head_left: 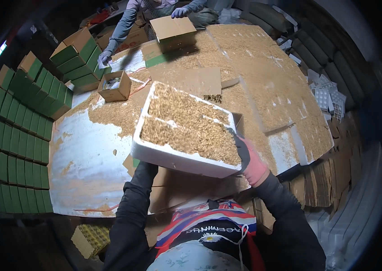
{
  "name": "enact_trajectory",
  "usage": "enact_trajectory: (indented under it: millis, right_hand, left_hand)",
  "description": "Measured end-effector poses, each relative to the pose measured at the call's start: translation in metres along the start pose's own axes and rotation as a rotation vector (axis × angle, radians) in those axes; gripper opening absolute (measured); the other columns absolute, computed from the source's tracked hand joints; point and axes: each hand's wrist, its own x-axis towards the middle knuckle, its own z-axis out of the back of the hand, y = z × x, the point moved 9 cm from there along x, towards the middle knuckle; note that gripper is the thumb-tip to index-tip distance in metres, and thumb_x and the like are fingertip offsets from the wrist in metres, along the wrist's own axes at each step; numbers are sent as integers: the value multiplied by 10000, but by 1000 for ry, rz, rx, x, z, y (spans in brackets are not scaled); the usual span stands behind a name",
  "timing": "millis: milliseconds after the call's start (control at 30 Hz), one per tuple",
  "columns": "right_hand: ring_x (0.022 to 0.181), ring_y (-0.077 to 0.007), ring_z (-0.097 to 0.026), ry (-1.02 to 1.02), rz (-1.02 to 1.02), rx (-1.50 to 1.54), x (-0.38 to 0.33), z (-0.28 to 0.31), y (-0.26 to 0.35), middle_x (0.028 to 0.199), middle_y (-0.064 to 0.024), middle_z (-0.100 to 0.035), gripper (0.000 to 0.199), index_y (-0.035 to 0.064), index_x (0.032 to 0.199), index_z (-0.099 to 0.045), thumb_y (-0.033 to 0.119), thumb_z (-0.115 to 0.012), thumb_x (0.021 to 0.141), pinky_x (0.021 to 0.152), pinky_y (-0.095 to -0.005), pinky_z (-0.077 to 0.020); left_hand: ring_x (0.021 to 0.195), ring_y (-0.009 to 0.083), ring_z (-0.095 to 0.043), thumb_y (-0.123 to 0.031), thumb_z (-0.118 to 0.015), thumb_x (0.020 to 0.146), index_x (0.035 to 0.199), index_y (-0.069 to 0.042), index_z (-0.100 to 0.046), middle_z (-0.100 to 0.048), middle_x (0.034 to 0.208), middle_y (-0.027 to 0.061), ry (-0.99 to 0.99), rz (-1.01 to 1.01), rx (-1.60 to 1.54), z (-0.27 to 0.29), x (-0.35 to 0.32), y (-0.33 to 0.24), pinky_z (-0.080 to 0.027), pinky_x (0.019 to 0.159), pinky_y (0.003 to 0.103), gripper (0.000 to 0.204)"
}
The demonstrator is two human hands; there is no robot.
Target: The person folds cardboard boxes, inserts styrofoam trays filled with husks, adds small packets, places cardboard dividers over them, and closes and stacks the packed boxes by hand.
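Note:
A white foam box (173, 161), filled with loose tan husks (186, 128), is tilted in front of me above the table. My right hand (252, 162), in a pink and dark grey glove, grips its right end, thumb side up by the rim. At the lower left corner, my left hand (147, 168) is against the underside of the box; its fingers are hidden beneath. Behind the box's right end, part of a brown carton (239, 122) shows. Cardboard flaps (184, 77) lie just beyond the box.
Husks cover much of the table (87, 167). Green and brown cartons (19, 149) are stacked along the left. A small open carton (115, 86) stands left of the flaps. Across the table, a co-worker's gloved hand (180, 12) rests on a larger carton (173, 34). Egg-tray-like white pieces (326, 97) lie right.

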Motion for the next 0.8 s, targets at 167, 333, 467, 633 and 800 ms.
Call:
enact_trajectory:
  millis: [167, 333, 467, 633, 800]
  right_hand:
    - [942, -136, -574, -217, 147, -317, 4, 39, 15, 1099, -93, -579, 341, -17, 1237, -437, 51, -489, 907, 814, -255, -468]
    - [1094, -374, -500, -220, 33, -1170, 14, 47, -19, 1209, -246, -494, 465, -20, 1258, -409, 98, -538, 827, 941, -376, -393]
    - [1184, -437, -397, -197, 473, -1476, 1, 15, 24, 1274, -282, -414, 523, -17, 1268, -402, 100, -587, 794, 1002, -419, -344]
    - [1224, -474, -320, -734, 226, -1507, -30, 193, -5, 1283, -321, -376, 671, -31, 1291, -376, 294, -651, 773, 1035, -504, -258]
    - [1255, -458, -261, -477, -241, -1774, 12, 244, -141, 1315, -318, -341, 994, -18, 1391, -229, 575, -632, 703, 1065, -575, -81]
  left_hand:
    - [854, 255, -612, -95, -671, 733, 1165, 26, -533, -626, 999, 154, -55, 231, 744, 44, 23, 20, -473, 786, 341, 470]
    - [1014, 316, -553, -120, -661, 745, 1227, 6, -489, -568, 1110, 210, -164, 202, 704, 32, 7, 26, -427, 880, 377, 527]
    - [1074, 205, -543, 9, -576, 768, 1283, 4, -458, -527, 1248, 149, -217, 227, 672, 8, -4, -14, -422, 903, 302, 528]
    - [1084, 167, -526, 79, -479, 760, 1296, 47, -433, -533, 1231, 125, -252, 129, 615, 22, -2, -49, -418, 915, 281, 539]
    - [1109, 170, -508, 92, -454, 753, 1307, 56, -414, -509, 1257, 124, -409, 294, 676, 58, -14, -35, -398, 934, 280, 557]
